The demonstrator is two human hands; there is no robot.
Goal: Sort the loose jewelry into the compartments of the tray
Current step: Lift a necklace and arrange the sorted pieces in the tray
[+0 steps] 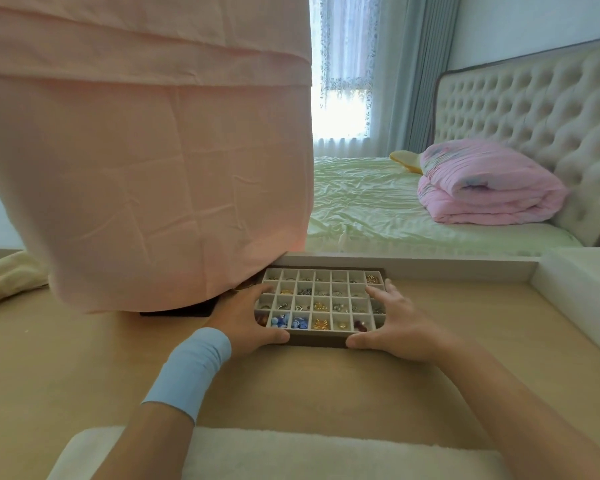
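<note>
tray (317,342): at the desk's (326,386) far edge, beside the pink cloth (153,168)
left hand (246,320): grips left end, thumb on near wall
right hand (395,323): same grip, right end
handling: looks rigid and light; jewelry (321,323) is small and loose, so likely hops compartments if tilted. Hold both ends, keep level.

Near tray (317,341) corners under left hand (246,322) and right hand (397,327); jewelry (321,324) tiny; dark slab (181,311) mostly beneath pink cloth (146,168).

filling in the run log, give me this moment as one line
left hand: grips left side of brown multi-compartment jewelry tray | right hand: grips right side | small mixed jewelry pieces: in compartments | surface: tan wooden desk
</note>
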